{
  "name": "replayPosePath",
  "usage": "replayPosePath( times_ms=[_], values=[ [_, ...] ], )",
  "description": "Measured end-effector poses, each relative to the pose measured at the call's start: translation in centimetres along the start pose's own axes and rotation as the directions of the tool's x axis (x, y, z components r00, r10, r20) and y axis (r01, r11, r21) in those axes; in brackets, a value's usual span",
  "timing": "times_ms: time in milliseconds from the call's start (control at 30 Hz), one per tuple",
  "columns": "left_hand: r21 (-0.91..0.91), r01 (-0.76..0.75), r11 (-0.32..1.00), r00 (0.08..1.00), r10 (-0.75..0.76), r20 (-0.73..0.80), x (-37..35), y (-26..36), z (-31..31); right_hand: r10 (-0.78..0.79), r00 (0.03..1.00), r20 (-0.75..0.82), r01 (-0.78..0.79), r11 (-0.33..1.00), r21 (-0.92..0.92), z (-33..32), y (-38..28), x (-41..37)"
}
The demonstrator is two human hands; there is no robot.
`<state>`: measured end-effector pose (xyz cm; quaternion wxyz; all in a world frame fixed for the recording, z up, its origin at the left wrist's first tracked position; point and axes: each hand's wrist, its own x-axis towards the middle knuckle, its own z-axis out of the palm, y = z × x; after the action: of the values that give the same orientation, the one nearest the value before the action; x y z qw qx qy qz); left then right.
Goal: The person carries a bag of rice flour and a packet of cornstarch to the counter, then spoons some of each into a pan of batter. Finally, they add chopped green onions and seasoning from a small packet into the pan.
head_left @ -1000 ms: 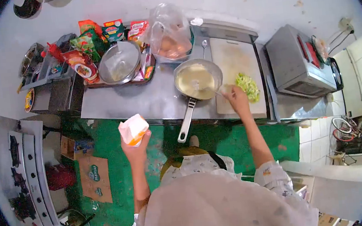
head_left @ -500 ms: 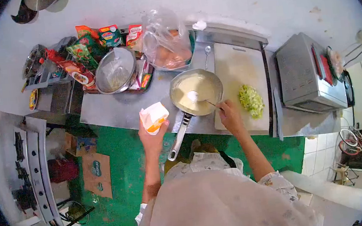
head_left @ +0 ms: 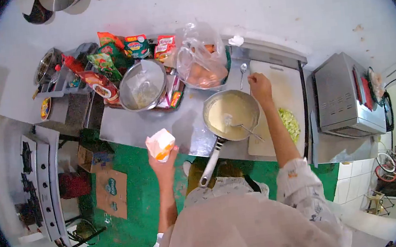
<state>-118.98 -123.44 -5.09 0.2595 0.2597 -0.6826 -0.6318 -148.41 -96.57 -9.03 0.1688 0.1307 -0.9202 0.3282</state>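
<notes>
My left hand (head_left: 162, 163) is closed round a white paper packet with orange print (head_left: 160, 144), held off the counter's front edge. My right hand (head_left: 261, 88) is over the cutting board (head_left: 260, 138), past the pan's right rim, its fingers curled together with nothing visible in them. Just left of those fingers a metal spoon (head_left: 243, 67) lies on the counter, apart from them. The frying pan (head_left: 219, 139) contains a pale creamy mixture (head_left: 220, 109). Another metal utensil (head_left: 253, 132) leans on the pan's rim, its whitish end in the mixture. Chopped green vegetable (head_left: 290, 124) is partly hidden behind my right forearm.
A steel bowl (head_left: 130, 101) stands left of the pan, among food packets (head_left: 137, 47). Behind the pan, a clear plastic bag (head_left: 202, 67) with brownish-orange contents sits in a container. A microwave (head_left: 343, 101) is at the right, a stove (head_left: 43, 188) at the left.
My right hand has let go of the utensil in the pan and moved up towards the spoon on the counter. The utensil now rests on the rim. The view has shifted slightly.
</notes>
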Motion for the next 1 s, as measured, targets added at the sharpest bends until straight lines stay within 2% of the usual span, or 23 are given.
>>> replayPosePath(
  times_ms=[33,100,133,167,200,233,267,333,367,433,500,567,633,733,833,967,1000],
  values=[
    [-0.006,-0.047,0.999,0.999,0.047,0.009,0.4,-0.1,0.3,0.002,1.0,-0.01,-0.002,1.0,-0.001,1.9,1.9,1.0],
    [0.001,-0.061,0.998,0.996,0.061,0.069,1.0,1.8,0.8,0.237,0.933,0.269,-0.165,0.95,-0.265,4.9,4.4,2.6],
    [0.014,-0.068,0.998,0.99,0.066,0.122,1.3,2.5,1.0,0.232,0.933,0.277,-0.159,0.952,-0.262,5.9,5.3,2.8],
    [0.062,-0.137,0.989,0.983,0.128,0.134,1.8,2.6,1.1,0.235,0.94,0.249,-0.164,0.948,-0.274,7.2,6.0,2.8],
    [0.074,-0.131,0.989,0.986,0.122,0.116,2.4,2.6,1.2,0.235,0.945,0.226,-0.167,0.945,-0.282,8.5,6.4,2.7],
    [0.031,-0.204,0.979,0.967,0.196,0.162,3.2,2.7,1.4,0.236,0.95,0.203,-0.172,0.942,-0.288,9.5,6.5,2.9],
    [-0.016,-0.273,0.962,0.94,0.27,0.21,3.9,2.7,1.5,0.23,0.948,0.22,-0.166,0.946,-0.278,10.2,6.8,3.2],
    [0.048,-0.27,0.962,0.938,0.251,0.24,4.8,4.0,1.3,0.315,0.898,0.307,-0.184,0.904,-0.387,10.6,7.7,3.8],
    [0.0,-0.305,0.952,0.928,0.297,0.226,5.3,4.1,1.4,0.317,0.896,0.312,-0.186,0.904,-0.386,10.6,8.4,3.8],
    [-0.048,-0.337,0.94,0.917,0.339,0.211,6.1,4.7,1.5,0.188,0.967,0.173,-0.107,0.913,-0.393,10.2,8.2,3.7],
    [-0.047,-0.434,0.899,0.875,0.434,0.216,6.8,5.5,1.6,0.229,0.972,0.045,-0.216,0.956,-0.2,7.1,7.4,3.4],
    [-0.093,-0.439,0.894,0.868,0.448,0.216,7.3,5.1,1.8,0.189,0.978,-0.091,-0.202,0.963,-0.177,3.9,8.6,3.1],
    [-0.14,-0.443,0.886,0.858,0.464,0.221,7.6,4.6,2.1,0.303,0.953,0.004,-0.303,0.953,0.01,-3.1,2.7,2.1],
    [-0.24,-0.406,0.882,0.859,0.457,0.229,7.7,4.4,3.0,0.247,0.963,-0.112,-0.198,0.922,0.331,-10.8,-7.4,0.2],
    [-0.253,-0.478,0.841,0.805,0.535,0.257,7.3,4.9,4.0,0.208,0.948,-0.241,-0.035,0.821,0.57,-16.0,-16.4,-2.3],
    [-0.275,-0.546,0.791,0.737,0.61,0.29,6.3,6.3,5.1,0.078,0.935,-0.346,0.243,0.568,0.786,-18.9,-23.7,-7.3],
    [-0.259,-0.575,0.776,0.714,0.631,0.303,6.0,6.7,5.3,0.049,0.945,-0.322,0.237,0.575,0.783,-18.8,-25.2,-8.6]
  ],
)
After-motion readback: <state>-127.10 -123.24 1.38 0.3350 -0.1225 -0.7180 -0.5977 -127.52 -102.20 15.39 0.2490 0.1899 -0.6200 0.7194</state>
